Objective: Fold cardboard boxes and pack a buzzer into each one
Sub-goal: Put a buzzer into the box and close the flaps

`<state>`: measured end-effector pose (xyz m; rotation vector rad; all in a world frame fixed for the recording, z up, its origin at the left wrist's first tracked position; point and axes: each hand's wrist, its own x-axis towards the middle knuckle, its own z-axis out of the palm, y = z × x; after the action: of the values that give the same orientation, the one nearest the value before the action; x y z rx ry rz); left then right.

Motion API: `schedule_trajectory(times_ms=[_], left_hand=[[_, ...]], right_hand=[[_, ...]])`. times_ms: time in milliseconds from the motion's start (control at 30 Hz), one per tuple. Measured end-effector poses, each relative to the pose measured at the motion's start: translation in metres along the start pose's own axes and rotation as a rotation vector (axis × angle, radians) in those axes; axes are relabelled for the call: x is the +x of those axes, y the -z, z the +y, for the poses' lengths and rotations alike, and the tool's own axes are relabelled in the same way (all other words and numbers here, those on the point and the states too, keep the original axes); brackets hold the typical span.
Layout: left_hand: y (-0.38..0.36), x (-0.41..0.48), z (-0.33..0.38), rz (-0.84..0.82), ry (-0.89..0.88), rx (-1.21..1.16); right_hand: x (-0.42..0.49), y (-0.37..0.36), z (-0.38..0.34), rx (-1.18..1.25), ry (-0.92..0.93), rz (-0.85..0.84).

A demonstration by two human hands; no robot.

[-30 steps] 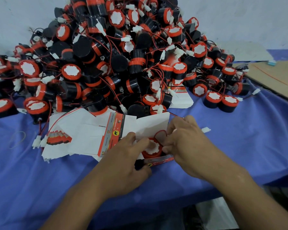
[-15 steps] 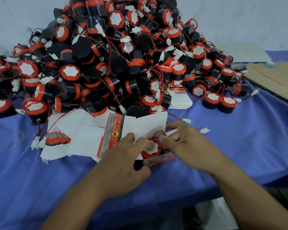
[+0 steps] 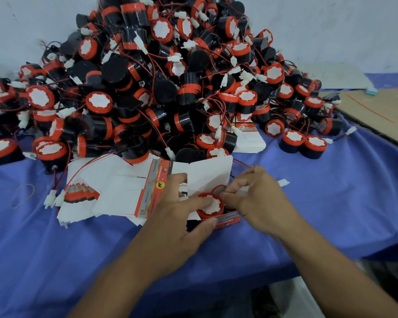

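A small open cardboard box [image 3: 228,220] with a red printed side stands on the blue cloth, its white lid flap [image 3: 210,172] upright behind it. A black buzzer with a red rim and white centre [image 3: 210,206] sits in the box mouth. My left hand [image 3: 177,216] grips the box's left side, thumb across the front. My right hand [image 3: 256,200] pinches the buzzer's red wire, looped beside the buzzer. A stack of flat white box blanks [image 3: 115,191] lies to the left.
A big heap of black and red buzzers [image 3: 156,88] with wires and white plugs fills the back of the table. Two loose buzzers [image 3: 302,144] stand at right, a brown cardboard sheet [image 3: 381,111] lies far right, and a rubber band [image 3: 23,195] lies left.
The buzzer has sunk a little deeper into the box. My right hand's fingers have curled in closer over the wire loop. My left hand keeps its hold.
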<state>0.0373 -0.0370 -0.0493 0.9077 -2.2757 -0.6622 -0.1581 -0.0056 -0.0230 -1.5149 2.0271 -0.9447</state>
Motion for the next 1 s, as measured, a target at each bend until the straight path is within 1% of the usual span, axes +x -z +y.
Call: schedule_trajectory(times_ms=[100, 267, 367, 500, 633, 733, 833, 933, 1000], left_hand=[[-0.007, 0.0, 0.005, 0.137, 0.034, 0.013], [-0.013, 0.002, 0.01, 0.333, 0.166, -0.025], [-0.016, 0.001, 0.014, 0.396, 0.221, -0.038], [-0.019, 0.001, 0.015, 0.469, 0.217, -0.043], [-0.019, 0.004, 0.015, 0.57, 0.192, -0.019], [-0.021, 0.005, 0.015, 0.584, 0.189, -0.1], [-0.025, 0.005, 0.015, 0.564, 0.135, -0.132], [-0.024, 0.004, 0.014, 0.509, 0.035, -0.033], [-0.022, 0.004, 0.014, 0.471, -0.058, 0.073]], right_hand=[[-0.001, -0.005, -0.003, -0.093, 0.07, 0.049], [-0.006, -0.016, -0.008, -0.211, 0.145, 0.147], [-0.009, -0.018, -0.009, -0.149, 0.178, 0.196], [-0.009, -0.017, -0.006, -0.08, 0.103, 0.16], [-0.006, -0.02, 0.002, -0.046, 0.09, 0.193], [-0.004, -0.022, 0.006, 0.014, 0.085, 0.208], [-0.005, -0.027, 0.008, 0.095, 0.133, 0.261], [-0.006, -0.033, 0.012, 0.129, 0.183, 0.327], [-0.005, -0.036, 0.015, 0.112, 0.205, 0.315]])
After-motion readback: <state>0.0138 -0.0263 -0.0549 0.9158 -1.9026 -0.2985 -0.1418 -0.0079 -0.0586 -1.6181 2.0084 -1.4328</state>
